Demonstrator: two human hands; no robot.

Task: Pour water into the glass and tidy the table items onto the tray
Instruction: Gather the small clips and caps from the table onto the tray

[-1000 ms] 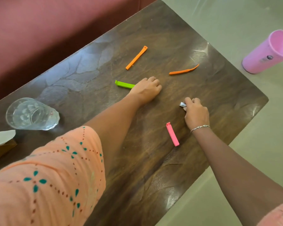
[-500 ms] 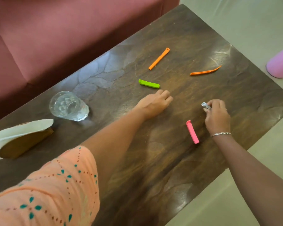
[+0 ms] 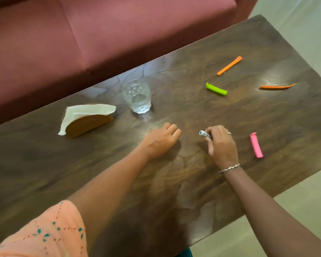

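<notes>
The right hand [image 3: 221,145] pinched a small white roll [image 3: 203,134]; the left hand [image 3: 160,140] rested loosely curled, empty, on the surface [image 3: 119,173]. The glass [image 3: 137,97] stood just beyond it, so a careless reach could topple it.

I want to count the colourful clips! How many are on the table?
4. An orange clip at the far side, a green clip nearer the glass, a bent orange clip far right, a pink clip beside the right hand.

Clips you see: four, namely two orange [image 3: 229,65] [image 3: 276,87], one green [image 3: 216,89], one pink [image 3: 256,145]
Glasses: one [image 3: 137,96]
Napkin holders: one [image 3: 87,123]
Your hands: two [image 3: 160,140] [image 3: 220,143]
</notes>
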